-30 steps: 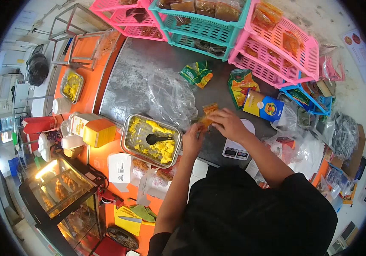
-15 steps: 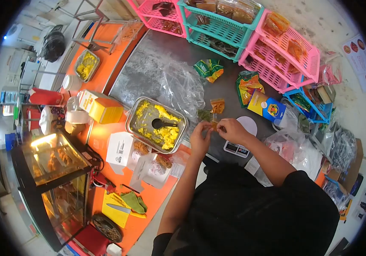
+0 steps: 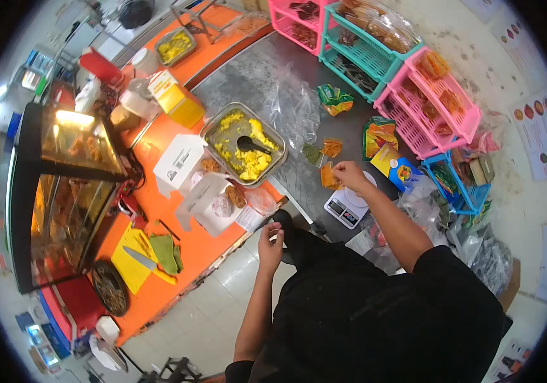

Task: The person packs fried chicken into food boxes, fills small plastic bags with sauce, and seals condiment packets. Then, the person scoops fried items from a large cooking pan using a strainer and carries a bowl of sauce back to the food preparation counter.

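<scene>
My right hand point(image 3: 352, 177) pinches a small clear packet of orange seasoning point(image 3: 328, 175) just left of the white kitchen scale point(image 3: 348, 209). My left hand point(image 3: 271, 244) hangs near the orange table's edge, fingers loosely curled and apart, with nothing visible in it. Beyond the held packet lie another orange packet point(image 3: 332, 147) and a packet of green flakes point(image 3: 312, 154) on the dark tabletop. Nearest my left hand is an open white box point(image 3: 213, 214) holding fried chicken point(image 3: 236, 196) and a wrapped round bundle point(image 3: 221, 205).
A metal tray point(image 3: 208, 135) of yellow food holds a black scoop point(image 3: 251, 145). Pink point(image 3: 401, 105) and green point(image 3: 375, 54) basket racks stand at the back. A knife point(image 3: 139, 257) lies on a yellow board point(image 3: 125, 271). At left stands a lit display warmer point(image 3: 72, 159).
My left hand has left the packet and drawn back toward my body. My right hand keeps the orange packet. The view has turned, showing more floor at the lower left.
</scene>
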### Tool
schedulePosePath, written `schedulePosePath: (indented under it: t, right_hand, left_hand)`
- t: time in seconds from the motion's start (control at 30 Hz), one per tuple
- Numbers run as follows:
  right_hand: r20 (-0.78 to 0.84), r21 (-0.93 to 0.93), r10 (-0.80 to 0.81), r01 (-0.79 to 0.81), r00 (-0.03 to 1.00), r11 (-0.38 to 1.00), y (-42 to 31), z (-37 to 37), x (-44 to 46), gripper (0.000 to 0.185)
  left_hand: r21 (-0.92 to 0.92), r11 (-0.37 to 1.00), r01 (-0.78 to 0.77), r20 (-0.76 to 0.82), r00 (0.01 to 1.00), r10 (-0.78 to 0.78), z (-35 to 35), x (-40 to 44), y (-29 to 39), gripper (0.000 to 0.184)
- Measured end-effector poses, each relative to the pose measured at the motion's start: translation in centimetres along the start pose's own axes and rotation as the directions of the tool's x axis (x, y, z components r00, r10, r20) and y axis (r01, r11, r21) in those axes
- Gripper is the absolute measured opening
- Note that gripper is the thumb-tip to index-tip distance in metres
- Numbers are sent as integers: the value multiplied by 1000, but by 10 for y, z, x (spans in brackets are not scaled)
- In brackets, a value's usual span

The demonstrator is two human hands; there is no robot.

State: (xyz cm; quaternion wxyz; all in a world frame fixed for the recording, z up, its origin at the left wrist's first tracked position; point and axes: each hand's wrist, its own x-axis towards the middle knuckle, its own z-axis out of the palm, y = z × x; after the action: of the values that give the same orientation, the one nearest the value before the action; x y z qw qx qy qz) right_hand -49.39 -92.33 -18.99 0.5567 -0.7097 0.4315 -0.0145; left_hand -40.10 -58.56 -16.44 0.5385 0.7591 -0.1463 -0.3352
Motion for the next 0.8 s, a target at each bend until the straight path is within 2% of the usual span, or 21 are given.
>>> schedulePosePath:
  t: [0.1,0.13,0.17,0.23,0.27,0.33,0.4,0.53,0.6,0.67,0.7,0.77,0.8]
  right_hand:
    - [-5,-34,-47,47,999,998,-13,-7,-4,15]
    - [27,61,11,-12,1000,998,-8,-7,3,14]
    - [46,44,0,-2,999,999,-2,-9,8,14]
    - [53,55,-43,40,998,998,-9,-12,12,15]
    - [69,41,-58,55,996,998,-16,-12,12,15]
    - [218,61,-97,86,971,994,-40,-15,-2,16]
    - [283,56,-159,149,946,987,-58,-5,-22,17]
    - [471,78,-274,270,839,960,-70,42,-70,19]
    - [548,10,-351,413,760,911,-80,69,-103,20]
    - [623,-15,-385,503,681,864,-78,99,-125,20]
    - [623,-10,-381,493,684,870,-74,112,-133,20]
    - [689,10,-403,548,602,836,-63,137,-148,22]
    - [708,-16,-378,548,597,836,-66,145,-157,23]
  left_hand:
    - [-84,995,-49,-70,997,43,3,-18,-7,20]
    - [-43,995,-91,-81,993,88,6,-21,0,20]
    - [-55,995,-89,-106,991,83,10,-23,6,20]
    - [-91,981,-170,-80,983,163,16,-20,20,20]
    - [-135,981,-141,-85,988,131,19,-21,28,20]
    - [-142,969,-202,-93,977,190,24,-19,40,21]
    - [-138,955,-261,-98,964,249,28,-20,54,22]
    - [-201,969,-141,-62,989,131,25,-34,77,25]
    - [-215,973,-90,-51,995,81,18,-45,68,28]
    - [-423,902,90,-59,990,-127,3,-63,50,31]
    - [-417,903,101,-55,989,-136,-4,-75,45,31]
    - [-430,887,165,-88,971,-224,-15,-100,40,33]
    - [-426,888,174,-87,969,-232,-17,-109,34,33]
